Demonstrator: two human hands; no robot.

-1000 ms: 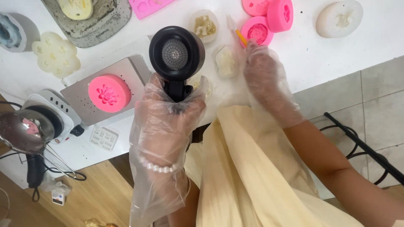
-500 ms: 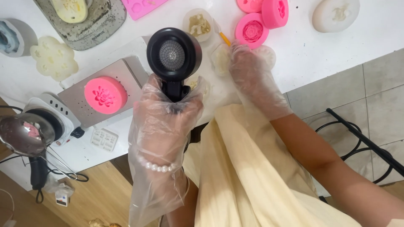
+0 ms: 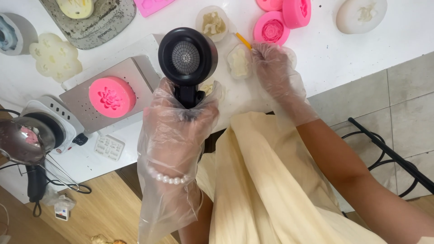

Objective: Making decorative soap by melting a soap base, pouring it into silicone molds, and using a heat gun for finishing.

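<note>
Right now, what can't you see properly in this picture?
- Front of the black hair dryer: it points away, gripped by the left hand.
- Thin orange tool: its lower end is hidden by the right hand.
- Pink slab mould: cut by the top edge.

Bright, even daylight (glare on the white table (image 3: 398, 36)); soft shadows, edges perhaps slightly blurred.

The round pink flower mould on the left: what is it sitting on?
The round pink silicone flower mould rests on a flat silver metal platform that looks like a small scale. What lies beneath that platform is covered, apart from the white table around it.
</note>
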